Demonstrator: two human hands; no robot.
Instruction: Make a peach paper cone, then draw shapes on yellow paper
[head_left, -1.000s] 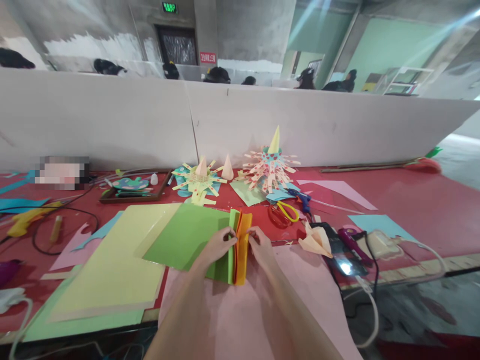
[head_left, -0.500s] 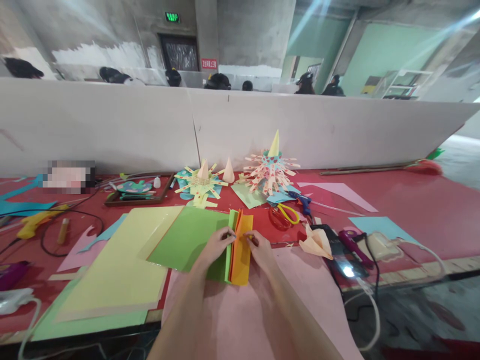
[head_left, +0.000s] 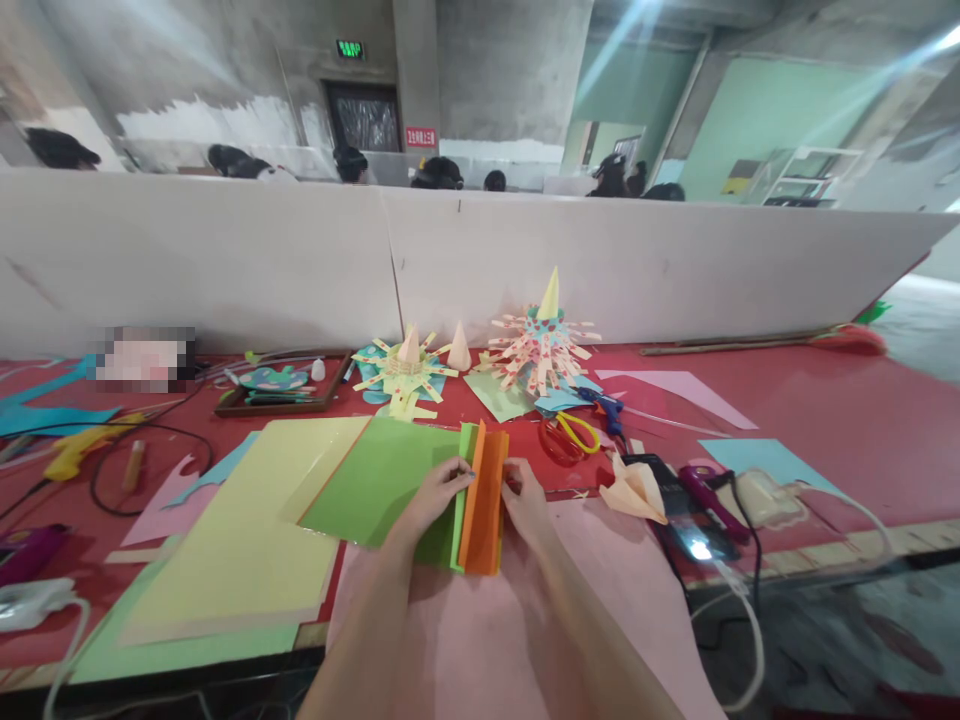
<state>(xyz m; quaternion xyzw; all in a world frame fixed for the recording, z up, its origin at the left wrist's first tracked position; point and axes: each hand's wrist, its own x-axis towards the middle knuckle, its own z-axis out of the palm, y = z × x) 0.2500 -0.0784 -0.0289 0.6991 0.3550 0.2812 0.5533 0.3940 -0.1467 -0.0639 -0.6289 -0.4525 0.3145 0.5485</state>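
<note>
Between my hands stands folded coloured paper (head_left: 481, 510), with a green strip on the left, orange panels in the middle and a thin yellow edge at the right. My left hand (head_left: 444, 488) pinches its green and orange folds, the wrist lying over a larger green sheet (head_left: 382, 470). On the other side, the fingers of my right hand (head_left: 525, 492) are closed on the right edge of the folded paper; the fingertips are partly hidden behind it. Below lies a pink sheet or cloth (head_left: 487, 640) at the table's front.
Yellow sheets (head_left: 247, 530) are stacked at left. Scissors (head_left: 576, 432), a blue glue gun (head_left: 606, 408) and a phone (head_left: 686, 515) lie right. Spiky paper models (head_left: 544, 345) stand behind, before a white partition (head_left: 300, 260). A yellow glue gun (head_left: 82, 448) trails a cord.
The folded paper has opened at its orange fold, so a wide orange panel faces me where yellow showed before. My right hand has shifted slightly right.
</note>
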